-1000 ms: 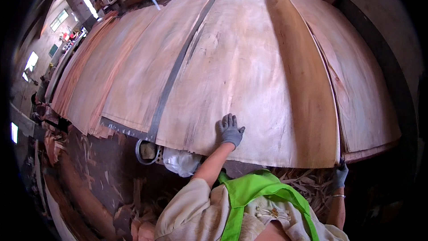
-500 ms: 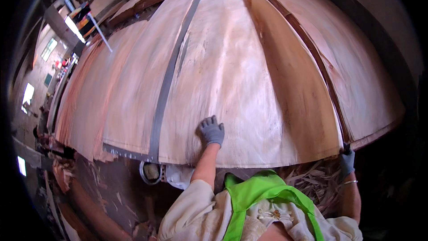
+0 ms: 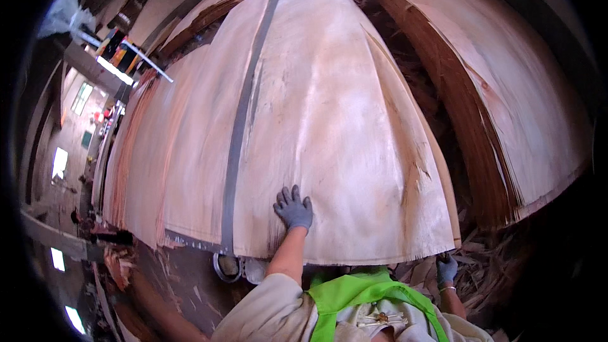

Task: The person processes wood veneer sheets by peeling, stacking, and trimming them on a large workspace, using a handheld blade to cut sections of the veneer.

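A broad, pale wood veneer sheet spreads in front of me, with brown folds and a torn patch along its right side. My left hand, in a grey glove, lies flat on it near the front edge with fingers spread. At the sheet's near right corner, my right hand, also gloved in grey, has its fingers closed at the edge; the sheet partly hides the fingertips. A dark grey strip runs lengthwise left of my left hand, between the sheet and more veneer.
A thick veneer stack stands to the right across a gap. Wood scraps litter the floor near my right hand. A round metal bowl sits below the front edge. More stacked veneer lies at the far left.
The sheet's right edge has come left together with my right hand, widening the gap to the right stack. The raised brown fold has narrowed. My left hand stays on the sheet, fingers spread wider.
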`<state>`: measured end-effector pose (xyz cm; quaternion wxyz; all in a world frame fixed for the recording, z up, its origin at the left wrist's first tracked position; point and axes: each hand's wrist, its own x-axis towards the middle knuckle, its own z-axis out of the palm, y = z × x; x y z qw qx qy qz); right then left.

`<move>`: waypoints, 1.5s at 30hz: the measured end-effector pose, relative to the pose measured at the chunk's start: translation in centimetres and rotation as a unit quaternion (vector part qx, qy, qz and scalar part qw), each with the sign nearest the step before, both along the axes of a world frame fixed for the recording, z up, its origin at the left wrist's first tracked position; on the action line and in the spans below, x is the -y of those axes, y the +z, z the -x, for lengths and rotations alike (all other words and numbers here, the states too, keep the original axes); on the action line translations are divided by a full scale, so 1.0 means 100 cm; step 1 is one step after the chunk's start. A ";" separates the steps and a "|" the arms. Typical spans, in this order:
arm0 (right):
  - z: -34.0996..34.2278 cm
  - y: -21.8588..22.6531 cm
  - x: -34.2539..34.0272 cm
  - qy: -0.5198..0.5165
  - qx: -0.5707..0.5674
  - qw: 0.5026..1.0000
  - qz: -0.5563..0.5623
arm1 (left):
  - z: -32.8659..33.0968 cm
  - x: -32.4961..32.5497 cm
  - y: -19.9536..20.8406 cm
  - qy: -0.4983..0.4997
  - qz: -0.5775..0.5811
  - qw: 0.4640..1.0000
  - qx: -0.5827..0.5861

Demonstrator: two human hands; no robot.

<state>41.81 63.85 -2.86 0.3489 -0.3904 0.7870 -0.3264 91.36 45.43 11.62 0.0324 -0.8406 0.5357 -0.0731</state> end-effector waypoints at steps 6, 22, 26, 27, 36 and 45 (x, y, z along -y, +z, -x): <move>-0.004 0.010 0.036 -0.033 0.063 0.997 0.004 | 0.001 0.004 -0.007 -0.007 -0.001 1.000 0.013; 0.109 0.150 0.022 0.006 -0.250 0.966 0.058 | 0.001 -0.001 -0.009 -0.017 0.001 1.000 0.014; 0.118 0.194 0.012 -0.022 -0.292 0.955 0.052 | -0.001 -0.001 -0.001 -0.004 0.008 1.000 0.002; 0.107 0.194 0.016 -0.014 -0.233 0.969 0.077 | -0.003 -0.004 0.000 -0.002 0.011 1.000 -0.002; -0.154 0.166 0.074 0.045 0.244 0.968 0.021 | -0.006 -0.002 0.021 0.011 0.002 0.999 -0.044; -0.239 0.102 0.143 0.291 0.152 0.941 0.090 | -0.068 -0.068 -0.001 -0.055 0.187 0.958 -0.211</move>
